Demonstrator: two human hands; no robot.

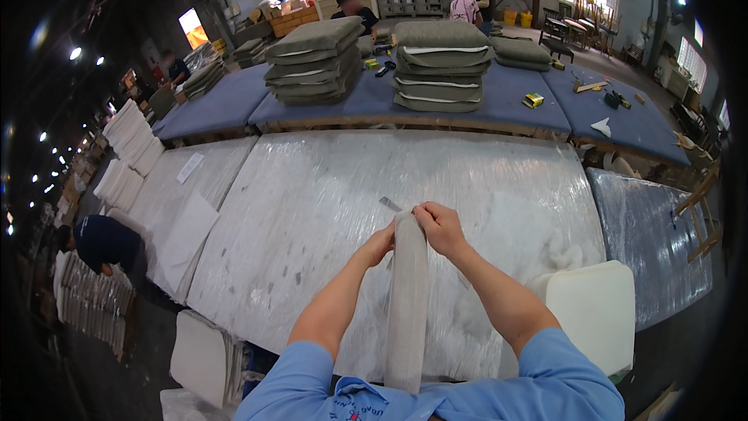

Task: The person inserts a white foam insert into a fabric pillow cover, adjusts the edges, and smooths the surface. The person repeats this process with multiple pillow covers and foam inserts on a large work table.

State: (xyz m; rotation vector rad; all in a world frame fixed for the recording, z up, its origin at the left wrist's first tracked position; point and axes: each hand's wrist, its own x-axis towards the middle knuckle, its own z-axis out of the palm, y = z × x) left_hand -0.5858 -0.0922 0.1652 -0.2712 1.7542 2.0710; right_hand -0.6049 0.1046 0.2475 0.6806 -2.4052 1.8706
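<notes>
A grey fabric-covered cushion stands on its narrow edge on the plastic-covered table, running from its far end back to my blue shirt. My left hand grips its left side near the far end, fingers partly hidden by the cushion. At the top far corner, my right hand is closed, its fingers pinching the cover's edge. A short grey strip shows just beyond the cushion's far end; I cannot make out what it is.
Grey cushion stacks stand on the blue tables behind. White foam pads are piled at my right, more at my left. White fluff lies on the right tabletop. A co-worker bends at the left; other people stand farther back.
</notes>
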